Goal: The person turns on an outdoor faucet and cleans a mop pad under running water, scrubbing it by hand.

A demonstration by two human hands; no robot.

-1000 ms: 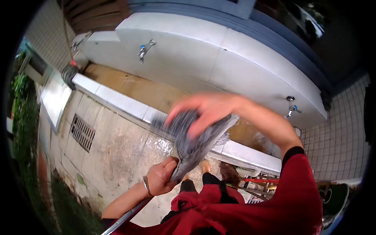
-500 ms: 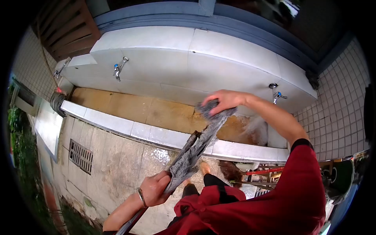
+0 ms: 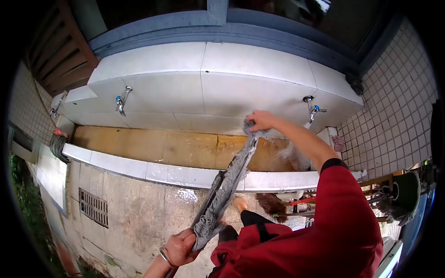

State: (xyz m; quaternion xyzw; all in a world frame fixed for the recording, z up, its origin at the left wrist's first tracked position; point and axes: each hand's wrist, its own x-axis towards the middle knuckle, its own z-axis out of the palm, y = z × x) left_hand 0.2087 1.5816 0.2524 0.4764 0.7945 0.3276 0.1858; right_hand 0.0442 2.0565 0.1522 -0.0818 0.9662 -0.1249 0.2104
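Observation:
A long grey mop head [image 3: 229,178] is stretched slantwise across the front ledge of a tiled trough. My left hand [image 3: 181,248] is wrapped round its lower end, beside the dark mop frame and handle. Over the trough, my right hand [image 3: 261,121] grips the bunched far end of the grey mop cloth. Water runs from the right tap [image 3: 315,111] and splashes in the trough behind my right forearm. The yellow-brown trough floor [image 3: 153,146] is wet.
Another tap [image 3: 122,101] is on the left of the wall. A coiled hose [image 3: 58,147] hangs at the trough's left end. A drain grate [image 3: 93,207] lies in the floor. Brushes and a green bucket-like item [image 3: 405,192] stand at the right.
My right hand has pulled the cloth end away from my left hand, so the mop strands are stretched longer and straighter. My left hand is lower. The view has shifted.

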